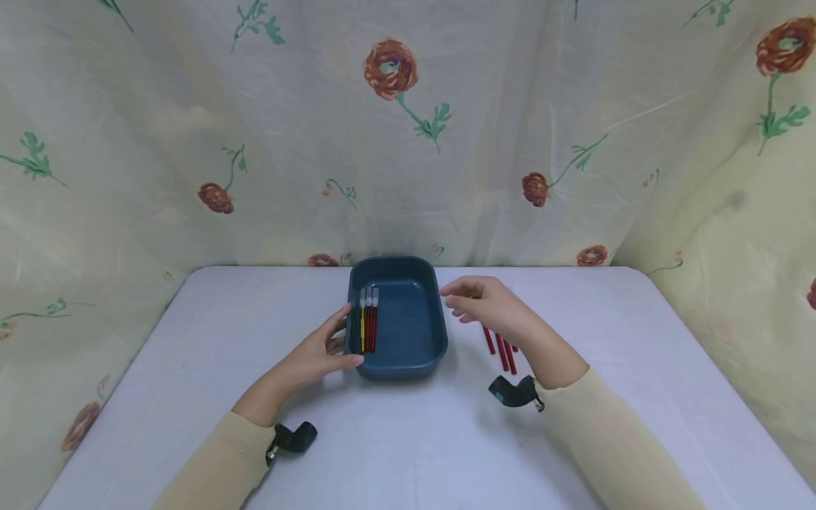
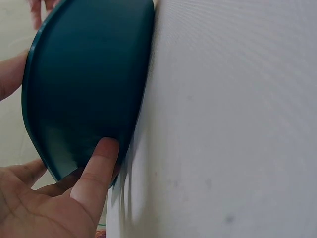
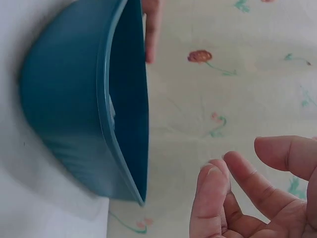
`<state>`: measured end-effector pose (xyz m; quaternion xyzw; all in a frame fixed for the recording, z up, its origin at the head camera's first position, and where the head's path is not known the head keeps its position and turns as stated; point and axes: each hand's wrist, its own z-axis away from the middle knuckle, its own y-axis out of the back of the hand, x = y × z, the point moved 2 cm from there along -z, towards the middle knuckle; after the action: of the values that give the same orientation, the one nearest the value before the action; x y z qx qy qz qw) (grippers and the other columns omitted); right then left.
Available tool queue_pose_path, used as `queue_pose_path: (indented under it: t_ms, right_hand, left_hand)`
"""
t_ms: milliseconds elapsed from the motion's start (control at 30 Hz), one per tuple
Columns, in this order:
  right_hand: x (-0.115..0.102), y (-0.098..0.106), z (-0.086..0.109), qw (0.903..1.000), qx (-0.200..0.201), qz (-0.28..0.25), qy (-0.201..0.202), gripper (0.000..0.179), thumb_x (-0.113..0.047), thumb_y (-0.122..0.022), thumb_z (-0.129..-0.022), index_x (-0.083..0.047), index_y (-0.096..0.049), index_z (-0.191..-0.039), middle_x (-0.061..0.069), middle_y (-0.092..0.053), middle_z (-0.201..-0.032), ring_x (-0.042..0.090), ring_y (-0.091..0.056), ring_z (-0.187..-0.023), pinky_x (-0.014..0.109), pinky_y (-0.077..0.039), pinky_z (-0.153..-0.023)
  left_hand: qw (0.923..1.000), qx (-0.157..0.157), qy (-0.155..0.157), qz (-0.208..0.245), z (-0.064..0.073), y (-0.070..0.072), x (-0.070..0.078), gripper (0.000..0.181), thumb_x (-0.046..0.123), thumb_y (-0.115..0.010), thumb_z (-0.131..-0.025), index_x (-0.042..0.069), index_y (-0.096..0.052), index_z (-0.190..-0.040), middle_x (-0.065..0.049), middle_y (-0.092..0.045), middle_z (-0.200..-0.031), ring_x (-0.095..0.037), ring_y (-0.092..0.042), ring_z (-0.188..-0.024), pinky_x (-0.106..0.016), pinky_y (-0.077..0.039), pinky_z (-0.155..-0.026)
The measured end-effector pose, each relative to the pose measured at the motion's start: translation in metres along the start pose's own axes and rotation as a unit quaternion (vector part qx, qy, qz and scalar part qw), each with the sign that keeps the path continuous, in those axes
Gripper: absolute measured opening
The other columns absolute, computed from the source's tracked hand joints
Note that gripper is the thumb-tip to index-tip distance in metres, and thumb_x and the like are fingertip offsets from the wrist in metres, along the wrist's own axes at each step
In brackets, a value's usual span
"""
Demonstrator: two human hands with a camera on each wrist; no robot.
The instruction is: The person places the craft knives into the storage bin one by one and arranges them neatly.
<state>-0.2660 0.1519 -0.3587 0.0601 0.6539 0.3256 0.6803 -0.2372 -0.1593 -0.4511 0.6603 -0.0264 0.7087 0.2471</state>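
A blue plastic bin [image 1: 408, 333] stands on the table, held at its left side by my left hand [image 1: 321, 350]. The thumb lies at the near left corner of the rim; in the left wrist view a fingertip [image 2: 106, 148] presses the outer wall. Inside the bin, along its left wall, lie slim capped pens, a yellow one [image 1: 363, 329] and red ones [image 1: 374, 329] with pale caps. My right hand [image 1: 481, 301] hovers just right of the bin, fingers loosely bent and holding nothing. Several red pens [image 1: 503, 352] lie on the table below it, partly hidden by hand and wrist.
A white cloth covers the table [image 1: 408, 439]. Behind it and at both sides hangs a floral curtain [image 1: 287, 142], close to the bin's far end. Each sleeve carries a small black wrist camera [image 1: 513, 391].
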Motion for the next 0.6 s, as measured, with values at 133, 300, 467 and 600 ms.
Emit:
queue_pose_path:
  t_ms: [133,300,467,600]
  right_hand:
    - [0.008,0.012,0.006,0.9999,0.015,-0.003,0.0,0.031,-0.023,-0.059,-0.102,-0.01,-0.064,-0.13,0.013,-0.066,-0.12,0.027,-0.064,-0.102,0.041,-0.056,-0.09]
    - [0.022,0.028,0.012,0.9997,0.025,-0.002,-0.002,0.034,-0.026,-0.059,-0.102,-0.008,-0.063,-0.13,0.016,-0.065,-0.122,0.032,-0.062,-0.106,0.044,-0.055,-0.091]
    - [0.034,0.044,0.02,0.9993,0.037,-0.003,0.001,0.034,-0.024,-0.058,-0.103,-0.003,-0.062,-0.13,0.016,-0.064,-0.122,0.026,-0.061,-0.101,0.045,-0.054,-0.093]
    - [0.046,0.054,0.024,0.999,0.044,-0.004,-0.006,0.035,-0.023,-0.058,-0.103,0.0,-0.061,-0.13,0.016,-0.063,-0.12,0.024,-0.06,-0.096,0.04,-0.054,-0.089]
  left_hand:
    - [1.0,0.0,0.0,-0.001,0.0,0.0,0.0,0.1,0.018,-0.079,-0.088,0.023,-0.012,-0.162,-0.02,-0.018,-0.164,-0.045,-0.031,-0.144,-0.057,-0.038,-0.109]
    - [1.0,-0.002,0.0,-0.002,0.001,0.0,0.0,0.1,0.017,-0.078,-0.089,0.023,-0.011,-0.162,-0.021,-0.017,-0.164,-0.045,-0.03,-0.145,-0.057,-0.037,-0.11]
    - [1.0,0.001,0.003,-0.003,0.0,0.0,0.0,0.099,0.016,-0.078,-0.089,0.023,-0.011,-0.162,-0.021,-0.017,-0.164,-0.046,-0.03,-0.144,-0.057,-0.036,-0.11]
    - [1.0,0.003,0.007,-0.006,0.0,0.0,0.0,0.1,0.017,-0.079,-0.089,0.024,-0.012,-0.162,-0.02,-0.017,-0.164,-0.046,-0.029,-0.145,-0.057,-0.035,-0.111]
